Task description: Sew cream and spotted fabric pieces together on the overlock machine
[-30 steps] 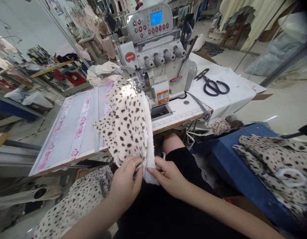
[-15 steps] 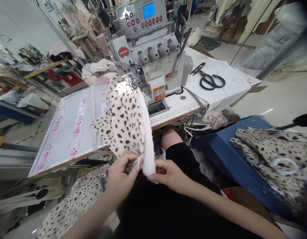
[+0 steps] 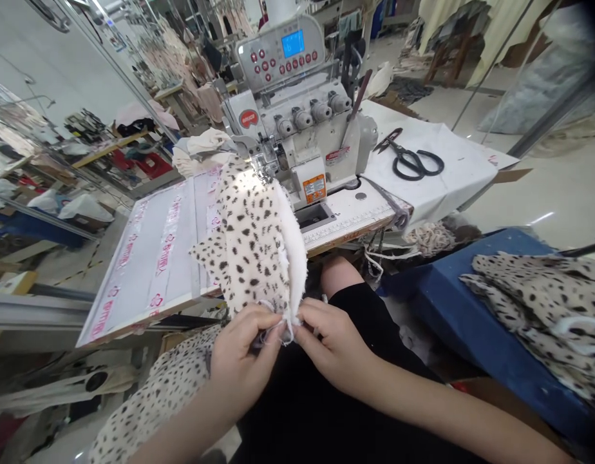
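Spotted fleece fabric (image 3: 252, 238), cream with dark spots, runs from under the presser foot of the overlock sewing machine (image 3: 302, 129) toward my lap. Along its right side lies a folded white edge (image 3: 293, 258). My left hand (image 3: 246, 338) pinches the fabric's near end between thumb and fingers. Close beside it, my right hand (image 3: 329, 338) is closed on the white edge at the same end. The two hands almost meet there, and the edges come together between them. A lamp lights the cloth at the needle.
Black-handled scissors (image 3: 413, 161) lie on the white-covered table to the right. A blue bin (image 3: 423, 283) with more spotted fabric (image 3: 534, 290) stands at lower right. The table extension (image 3: 147, 258) spreads left, and more spotted cloth (image 3: 176, 374) hangs below it.
My right hand has brought the white edge in against the fabric's end, and my hands are now closer together. The view has shifted slightly, so the scene sits lower and farther right.
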Demonstrator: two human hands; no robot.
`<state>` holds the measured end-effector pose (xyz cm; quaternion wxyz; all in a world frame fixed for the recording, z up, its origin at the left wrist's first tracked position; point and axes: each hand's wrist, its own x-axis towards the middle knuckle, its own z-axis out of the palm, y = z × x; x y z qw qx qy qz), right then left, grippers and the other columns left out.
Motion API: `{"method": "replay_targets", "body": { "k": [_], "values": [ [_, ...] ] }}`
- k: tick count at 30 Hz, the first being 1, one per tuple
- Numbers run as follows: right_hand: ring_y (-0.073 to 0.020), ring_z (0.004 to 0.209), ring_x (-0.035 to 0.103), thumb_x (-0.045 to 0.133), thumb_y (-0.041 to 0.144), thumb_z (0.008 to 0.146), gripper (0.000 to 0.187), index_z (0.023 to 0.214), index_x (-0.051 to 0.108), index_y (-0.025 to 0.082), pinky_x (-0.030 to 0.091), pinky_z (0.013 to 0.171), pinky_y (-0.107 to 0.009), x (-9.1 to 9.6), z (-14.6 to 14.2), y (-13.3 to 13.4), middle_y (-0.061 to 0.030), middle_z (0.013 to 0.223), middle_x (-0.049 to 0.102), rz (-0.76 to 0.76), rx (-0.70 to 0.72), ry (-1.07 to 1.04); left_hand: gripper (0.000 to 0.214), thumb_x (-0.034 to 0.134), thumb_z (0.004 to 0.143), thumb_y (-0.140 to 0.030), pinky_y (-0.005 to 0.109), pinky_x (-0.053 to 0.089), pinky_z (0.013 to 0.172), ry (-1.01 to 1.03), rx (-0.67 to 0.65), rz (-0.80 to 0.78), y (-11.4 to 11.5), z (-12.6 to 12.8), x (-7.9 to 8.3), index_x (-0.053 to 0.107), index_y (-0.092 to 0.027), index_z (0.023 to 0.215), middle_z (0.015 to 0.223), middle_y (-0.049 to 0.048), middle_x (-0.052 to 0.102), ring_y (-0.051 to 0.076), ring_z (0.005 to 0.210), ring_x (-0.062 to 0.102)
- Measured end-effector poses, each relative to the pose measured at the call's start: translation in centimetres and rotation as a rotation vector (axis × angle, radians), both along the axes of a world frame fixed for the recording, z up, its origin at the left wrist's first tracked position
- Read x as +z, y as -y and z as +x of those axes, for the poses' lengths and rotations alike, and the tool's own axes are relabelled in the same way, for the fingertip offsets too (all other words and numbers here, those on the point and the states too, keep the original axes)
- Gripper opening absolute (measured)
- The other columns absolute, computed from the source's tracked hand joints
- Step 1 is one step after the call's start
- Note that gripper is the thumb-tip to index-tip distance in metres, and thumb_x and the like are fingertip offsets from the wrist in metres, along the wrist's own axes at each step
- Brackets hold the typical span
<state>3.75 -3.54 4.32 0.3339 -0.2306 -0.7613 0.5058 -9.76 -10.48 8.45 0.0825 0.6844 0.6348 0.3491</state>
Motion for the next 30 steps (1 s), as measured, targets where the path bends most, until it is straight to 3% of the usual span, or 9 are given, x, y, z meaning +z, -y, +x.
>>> {"method": "replay_targets", "body": {
  "k": [9, 13, 17, 20, 22, 24, 27, 30],
  "values": [
    [-0.014, 0.064, 0.044, 0.042, 0.01, 0.079, 0.015, 0.067, 0.046, 0.018, 0.034, 0.059, -0.025, 0.0, 0.3, 0.1, -0.0013, 0.067, 0.049, 0.058, -0.014, 0.121, 0.014, 0.053, 0.079, -0.007, 0.022, 0.045, 0.066, -0.089, -0.103, 0.017, -0.1, -0.1, -1.0, 0.056, -0.016, 0.089, 0.077, 0.0029, 0.057, 0.011, 0.073, 0.054],
    [-0.0128, 0.064, 0.043, 0.043, 0.005, 0.073, 0.014, 0.067, 0.042, 0.018, 0.035, 0.059, -0.024, 0.4, 0.8, 0.1, 0.0004, 0.069, 0.048, -0.033, 0.069, 0.14, 0.009, 0.055, 0.079, -0.01, 0.025, 0.044, 0.063, -0.138, -0.109, 0.025, -0.3, -0.2, -1.7, 0.054, -0.016, 0.087, 0.074, 0.003, 0.056, 0.013, 0.07, 0.052],
    [-0.012, 0.064, 0.045, 0.041, 0.008, 0.079, 0.016, 0.067, 0.044, 0.017, 0.038, 0.06, -0.023, 0.9, 1.4, -0.6, 0.0004, 0.069, 0.049, -0.037, 0.162, 0.135, 0.008, 0.051, 0.079, -0.009, 0.024, 0.042, 0.06, -0.137, -0.131, 0.007, -0.7, -0.6, -1.9, 0.054, -0.016, 0.082, 0.071, 0.0022, 0.054, 0.012, 0.067, 0.051],
    [-0.0144, 0.071, 0.05, 0.042, 0.012, 0.083, 0.013, 0.079, 0.053, 0.016, 0.041, 0.064, -0.026, 1.3, 1.8, -1.5, -0.0028, 0.075, 0.054, 0.196, 0.05, 0.136, 0.009, 0.05, 0.079, -0.009, 0.022, 0.041, 0.058, -0.097, -0.14, 0.001, -0.8, -0.9, -1.5, 0.053, -0.017, 0.079, 0.068, 0.0005, 0.053, 0.01, 0.063, 0.051],
    [-0.0171, 0.082, 0.052, 0.043, 0.011, 0.082, 0.02, 0.097, 0.055, 0.016, 0.043, 0.07, -0.028, 1.5, 1.8, -2.3, -0.0088, 0.096, 0.057, 0.444, -0.039, 0.118, 0.01, 0.05, 0.078, -0.008, 0.022, 0.041, 0.058, -0.106, -0.14, 0.022, -0.9, -0.9, -1.0, 0.053, -0.018, 0.078, 0.067, 0.0002, 0.053, 0.01, 0.063, 0.051],
    [-0.0174, 0.088, 0.053, 0.043, 0.01, 0.083, 0.027, 0.107, 0.053, 0.016, 0.045, 0.073, -0.028, 1.4, 1.4, -3.1, -0.0118, 0.111, 0.054, 0.677, -0.006, 0.079, 0.01, 0.049, 0.078, -0.008, 0.022, 0.04, 0.057, -0.13, -0.144, 0.046, -0.9, -0.8, -0.5, 0.052, -0.018, 0.076, 0.067, 0.0003, 0.053, 0.011, 0.063, 0.051],
    [-0.0149, 0.075, 0.056, 0.038, 0.011, 0.086, 0.021, 0.097, 0.056, 0.014, 0.046, 0.064, -0.025, 1.4, 0.8, -4.2, -0.0083, 0.097, 0.062, 0.889, 0.154, 0.066, 0.012, 0.048, 0.076, -0.006, 0.021, 0.039, 0.053, -0.124, -0.177, 0.103, -0.7, -1.0, 0.0, 0.05, -0.018, 0.075, 0.063, -0.0004, 0.052, 0.01, 0.058, 0.05],
    [-0.0129, 0.066, 0.055, 0.038, 0.008, 0.084, 0.021, 0.086, 0.057, 0.015, 0.044, 0.056, -0.023, 2.4, 0.7, -5.0, -0.0042, 0.082, 0.064, 0.909, 0.188, 0.035, 0.018, 0.045, 0.078, -0.006, 0.022, 0.045, 0.062, -0.036, -0.132, 0.194, 0.2, -2.1, -0.9, 0.054, -0.02, 0.084, 0.072, 0.0012, 0.057, 0.012, 0.069, 0.055]
  ]
}}
